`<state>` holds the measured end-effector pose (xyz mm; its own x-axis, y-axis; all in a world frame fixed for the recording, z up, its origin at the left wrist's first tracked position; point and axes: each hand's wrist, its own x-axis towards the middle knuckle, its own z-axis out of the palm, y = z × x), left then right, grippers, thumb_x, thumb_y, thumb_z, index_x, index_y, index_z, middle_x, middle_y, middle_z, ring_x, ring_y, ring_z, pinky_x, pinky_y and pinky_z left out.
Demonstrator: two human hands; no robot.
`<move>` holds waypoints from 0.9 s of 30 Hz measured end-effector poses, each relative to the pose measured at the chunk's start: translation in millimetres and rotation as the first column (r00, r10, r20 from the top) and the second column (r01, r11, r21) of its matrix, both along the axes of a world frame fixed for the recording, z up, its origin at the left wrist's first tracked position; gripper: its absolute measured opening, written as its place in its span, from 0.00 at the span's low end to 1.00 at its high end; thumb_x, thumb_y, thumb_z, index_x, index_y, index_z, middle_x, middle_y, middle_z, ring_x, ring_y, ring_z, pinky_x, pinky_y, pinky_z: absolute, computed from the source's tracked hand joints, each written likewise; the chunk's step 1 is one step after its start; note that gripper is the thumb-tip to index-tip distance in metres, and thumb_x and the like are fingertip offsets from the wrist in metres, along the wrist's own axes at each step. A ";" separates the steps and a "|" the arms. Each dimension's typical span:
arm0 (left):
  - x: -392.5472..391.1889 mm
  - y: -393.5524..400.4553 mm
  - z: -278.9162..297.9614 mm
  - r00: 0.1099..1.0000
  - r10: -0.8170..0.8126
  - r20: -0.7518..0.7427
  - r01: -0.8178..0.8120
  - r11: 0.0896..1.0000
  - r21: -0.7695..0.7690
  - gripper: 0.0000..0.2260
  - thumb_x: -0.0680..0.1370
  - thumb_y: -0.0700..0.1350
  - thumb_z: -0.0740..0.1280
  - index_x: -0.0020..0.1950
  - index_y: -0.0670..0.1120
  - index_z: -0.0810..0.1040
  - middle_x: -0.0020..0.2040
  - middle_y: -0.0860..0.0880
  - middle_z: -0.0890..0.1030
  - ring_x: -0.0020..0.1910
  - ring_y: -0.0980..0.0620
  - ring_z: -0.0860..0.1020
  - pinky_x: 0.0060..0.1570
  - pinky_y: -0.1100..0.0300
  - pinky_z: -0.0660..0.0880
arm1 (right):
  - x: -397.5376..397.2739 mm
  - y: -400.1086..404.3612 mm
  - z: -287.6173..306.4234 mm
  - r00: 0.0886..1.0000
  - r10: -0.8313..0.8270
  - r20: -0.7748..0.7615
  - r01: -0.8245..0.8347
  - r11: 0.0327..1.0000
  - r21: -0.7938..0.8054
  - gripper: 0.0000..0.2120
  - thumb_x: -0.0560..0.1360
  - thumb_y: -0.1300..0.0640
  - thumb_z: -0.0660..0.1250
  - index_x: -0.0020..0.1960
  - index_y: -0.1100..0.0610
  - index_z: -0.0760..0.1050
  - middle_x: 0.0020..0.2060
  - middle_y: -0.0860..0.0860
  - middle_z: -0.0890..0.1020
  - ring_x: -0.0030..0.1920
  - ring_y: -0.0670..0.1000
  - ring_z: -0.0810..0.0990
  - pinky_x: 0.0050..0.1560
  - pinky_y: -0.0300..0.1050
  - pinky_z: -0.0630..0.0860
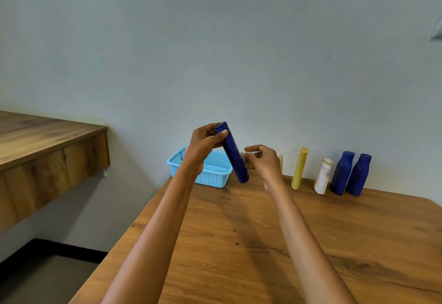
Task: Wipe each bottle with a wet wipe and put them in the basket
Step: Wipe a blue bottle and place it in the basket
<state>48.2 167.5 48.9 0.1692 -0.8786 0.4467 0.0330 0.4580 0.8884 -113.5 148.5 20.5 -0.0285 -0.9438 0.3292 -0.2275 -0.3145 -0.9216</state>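
At far left a second wooden surface [35, 141] stands apart from your work table [263, 244], with a gap of floor between them. On the table's far left corner, against the wall, sits the light blue basket [210, 174]; your left forearm crosses in front of it, so its contents cannot be judged. Something pinkish shows just behind your wrist at the basket's rim, too hidden to identify.

Your left hand [203, 146] is raised above the basket. Its thumb and fingers are curled round the upper end of a dark blue cylindrical bottle [233, 153], which is held clear of the table and tilted, top toward the left and lower end down to the right.

Your right hand [263, 162] is just beside the bottle's lower half, fingers bent inward toward it. A pale, blurred scrap, apparently the wet wipe [246, 159], lies between those fingers and the bottle. Whether the wipe is touching the bottle cannot be told.

Behind your right hand, a yellow item [281, 161] is mostly hidden. Further right, along the wall, stand a tall yellow bottle [299, 168], a white bottle [323, 177], and two dark blue bottles [342, 173], [358, 175] touching or nearly touching each other. All four are upright on the table.
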 end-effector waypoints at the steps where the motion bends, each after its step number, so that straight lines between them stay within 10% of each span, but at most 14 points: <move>1: -1.7 -0.5 -1.0 1.000 -0.014 0.019 0.014 1.000 -0.003 0.08 0.76 0.40 0.68 0.55 0.46 0.77 0.46 0.46 0.83 0.44 0.52 0.83 0.44 0.64 0.79 | 2.3 1.3 0.7 0.999 -0.018 0.034 0.020 0.999 -0.040 0.06 0.74 0.58 0.69 0.51 0.56 0.79 0.39 0.50 0.83 0.37 0.48 0.82 0.41 0.42 0.80; 10: 5.1 1.1 0.4 1.000 -0.025 0.002 0.025 1.000 -0.001 0.09 0.77 0.40 0.67 0.56 0.46 0.78 0.49 0.43 0.82 0.48 0.49 0.82 0.44 0.64 0.78 | -3.1 13.7 22.9 0.957 0.267 0.113 -0.260 0.963 -0.074 0.06 0.72 0.64 0.69 0.42 0.56 0.83 0.38 0.50 0.86 0.39 0.48 0.83 0.41 0.39 0.81; 17: 1.4 0.7 -0.8 0.998 0.018 -0.065 -0.019 1.000 -0.008 0.08 0.76 0.40 0.68 0.55 0.45 0.78 0.44 0.46 0.82 0.47 0.49 0.82 0.46 0.63 0.79 | -2.6 8.1 13.6 0.997 0.066 0.036 -0.063 0.995 -0.071 0.06 0.72 0.59 0.71 0.49 0.57 0.82 0.41 0.51 0.85 0.39 0.47 0.82 0.47 0.44 0.81; 27: 6.2 -0.9 1.7 0.952 0.232 -0.197 -0.233 0.972 0.018 0.13 0.75 0.40 0.70 0.59 0.41 0.76 0.49 0.43 0.82 0.52 0.44 0.81 0.55 0.51 0.78 | 3.7 11.4 13.3 0.969 0.231 -0.089 -0.238 0.968 -0.080 0.05 0.73 0.56 0.70 0.41 0.57 0.83 0.34 0.52 0.85 0.36 0.49 0.84 0.39 0.39 0.80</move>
